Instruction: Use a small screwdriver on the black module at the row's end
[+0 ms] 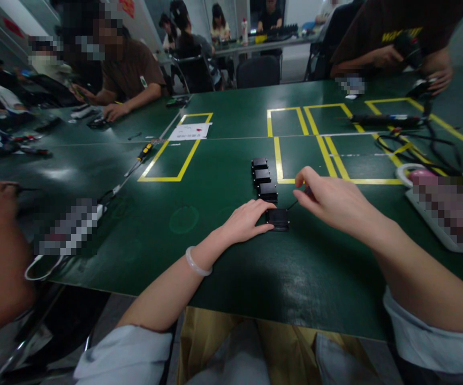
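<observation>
My left hand (244,222) is closed on the left side of a small black block (278,220), holding it flat on the table. Bright screw-like bits show at the block's edges. My right hand (327,197) pinches a thin dark rod-like tool (293,205), whose tip reaches the block's upper right corner. The fingers hide most of this tool, so its exact kind does not show. Just beyond the left fingertips, three similar black blocks (262,175) stand in a row running away from me.
Yellow tape rectangles (278,160) mark the green table (223,267). A yellow-black screwdriver (145,152) and a paper sheet (190,131) lie left. A power strip (79,224) is at near left, a white tray (432,214) at right, with a black cable (427,147) beyond. Co-workers sit around.
</observation>
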Motion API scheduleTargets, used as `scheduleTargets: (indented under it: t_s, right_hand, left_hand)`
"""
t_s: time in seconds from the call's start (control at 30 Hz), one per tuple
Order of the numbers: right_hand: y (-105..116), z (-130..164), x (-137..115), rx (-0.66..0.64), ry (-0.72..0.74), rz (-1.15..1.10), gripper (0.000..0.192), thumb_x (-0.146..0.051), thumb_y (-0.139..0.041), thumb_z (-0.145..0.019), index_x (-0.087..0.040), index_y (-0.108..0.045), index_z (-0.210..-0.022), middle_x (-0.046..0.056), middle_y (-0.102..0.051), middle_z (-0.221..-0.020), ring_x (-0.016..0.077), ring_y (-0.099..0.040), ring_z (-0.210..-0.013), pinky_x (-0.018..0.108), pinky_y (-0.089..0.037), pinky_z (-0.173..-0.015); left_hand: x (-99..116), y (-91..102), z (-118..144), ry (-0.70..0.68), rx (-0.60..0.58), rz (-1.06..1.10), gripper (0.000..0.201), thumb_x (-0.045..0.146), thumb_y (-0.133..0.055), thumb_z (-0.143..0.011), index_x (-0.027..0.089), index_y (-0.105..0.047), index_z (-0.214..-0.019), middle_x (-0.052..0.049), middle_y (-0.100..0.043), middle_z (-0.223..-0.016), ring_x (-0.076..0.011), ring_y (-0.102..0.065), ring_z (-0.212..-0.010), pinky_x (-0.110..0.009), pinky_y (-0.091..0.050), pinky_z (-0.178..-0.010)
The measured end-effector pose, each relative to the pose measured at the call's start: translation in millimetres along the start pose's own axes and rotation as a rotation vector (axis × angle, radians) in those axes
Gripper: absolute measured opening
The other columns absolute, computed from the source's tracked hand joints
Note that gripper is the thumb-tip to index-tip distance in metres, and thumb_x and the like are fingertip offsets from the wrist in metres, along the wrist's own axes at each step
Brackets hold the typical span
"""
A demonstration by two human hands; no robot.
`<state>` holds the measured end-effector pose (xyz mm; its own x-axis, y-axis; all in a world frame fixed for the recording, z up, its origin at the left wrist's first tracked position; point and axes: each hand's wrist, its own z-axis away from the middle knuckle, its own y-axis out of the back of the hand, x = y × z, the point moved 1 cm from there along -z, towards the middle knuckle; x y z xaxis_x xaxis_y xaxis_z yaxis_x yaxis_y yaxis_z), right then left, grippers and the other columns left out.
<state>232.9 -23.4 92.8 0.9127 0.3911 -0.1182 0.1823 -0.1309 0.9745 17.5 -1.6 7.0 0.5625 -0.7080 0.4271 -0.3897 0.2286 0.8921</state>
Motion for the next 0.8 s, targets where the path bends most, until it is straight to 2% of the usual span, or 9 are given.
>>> scheduleTargets:
  t_s: [0.17,0.37,0.6,0.8]
  right_hand:
    - [-0.5,-0.4,0.4,-0.008,-0.015,0.045,0.024,-0.039,-0.036,-0.096,-0.021,-0.05,-0.103,0.003,-0.064,-0.07,0.0181,-0.055,-0.058,0.027,-0.023,-0.05]
    - [-1.4,0.4,1.9,0.007,0.002,0.006,0.022,-0.035,-0.039,-0.094,-0.021,-0.047,-0.108,0.004,-0.066,-0.078,0.018,-0.056,-0.061,0.027,-0.024,-0.05]
    - [-0.6,-0.6,-1.0,-0.004,-0.033,0.044,0.024,-0.043,-0.041,-0.095,-0.021,-0.049,-0.102,0.003,-0.064,-0.072,0.0192,-0.057,-0.061,0.027,-0.024,-0.05]
    - [-1.7,-0.6,1.8,-0.003,0.012,0.016,0.022,-0.034,-0.038,-0.094,-0.02,-0.047,-0.107,0.004,-0.065,-0.075,0.0181,-0.056,-0.06,0.028,-0.024,-0.05]
  left_hand:
    - [0.2,0.3,0.1,-0.001,0.003,-0.001,0.039,0.038,-0.06,-0.09,0.022,-0.049,-0.124,-0.007,-0.058,-0.119,-0.024,-0.056,-0.107,-0.037,-0.046,-0.089]
    - [-0.9,-1.3,0.3,0.008,0.007,0.0,0.04,0.039,-0.061,-0.09,0.023,-0.048,-0.124,-0.007,-0.059,-0.119,-0.024,-0.056,-0.106,-0.037,-0.047,-0.089]
    - [-1.0,-1.2,0.1,-0.009,0.011,0.0,0.04,0.038,-0.061,-0.09,0.022,-0.048,-0.124,-0.007,-0.059,-0.119,-0.0233,-0.056,-0.107,-0.036,-0.047,-0.089]
    - [-1.3,-2.5,0.0,0.011,0.011,0.005,0.039,0.037,-0.061,-0.09,0.023,-0.049,-0.124,-0.007,-0.058,-0.12,-0.0238,-0.055,-0.107,-0.038,-0.046,-0.091]
